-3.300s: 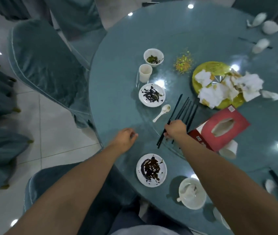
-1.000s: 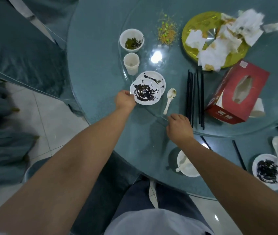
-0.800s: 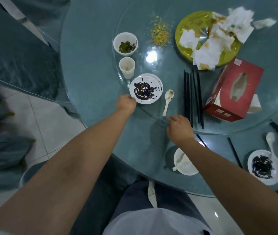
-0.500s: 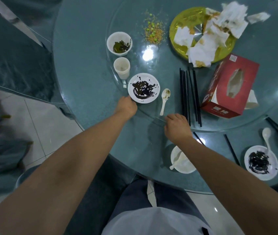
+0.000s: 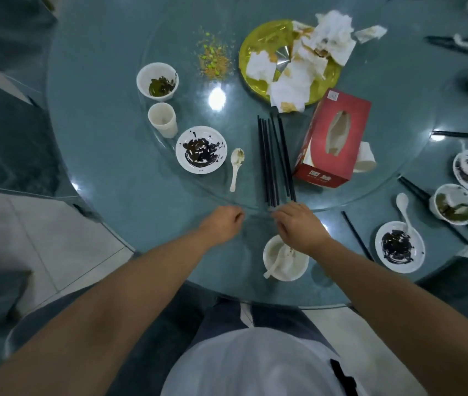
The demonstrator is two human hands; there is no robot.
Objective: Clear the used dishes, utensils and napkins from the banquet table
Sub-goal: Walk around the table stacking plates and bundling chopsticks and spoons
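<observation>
A bundle of black chopsticks is laid lengthwise on the glass turntable, near ends at its rim. Left of it a white spoon and a sauce-smeared white plate are set, with a white cup and a small bowl of dark greens farther off. A gold plate heaped with crumpled, stained napkins is placed at the far side. A white bowl holding a spoon is seen nearest, and a second smeared plate lies to the right.
</observation>
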